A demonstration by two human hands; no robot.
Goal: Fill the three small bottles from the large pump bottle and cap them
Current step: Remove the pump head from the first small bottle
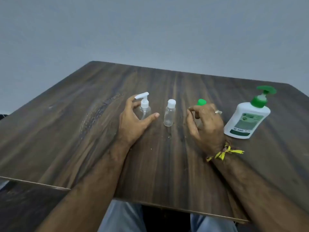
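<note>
A person's left hand (133, 122) cups, fingers spread, around the small pump-top bottle (145, 108) at 11 o'clock; the right hand (206, 126) curls around the green-capped bottle (201, 103). The flip-cap bottle (169, 113) stands between; the large pump bottle (247, 118) waits at 2 o'clock. Uncapping calls for steadying each base.

The table (167, 164) is dark brown with streaked wood grain, paler patches on its left part; the large pump bottle (245, 121) is white with a green pump head and a green-and-grey label; one small bottle (145, 108) is clear with a white pump; the middle small bottle (169, 114) is clear with a white cap; the third bottle's cap (201, 102) is bright green; a wrist thread (224, 151) is yellow; the wall (150, 30) is plain bluish grey.
</note>
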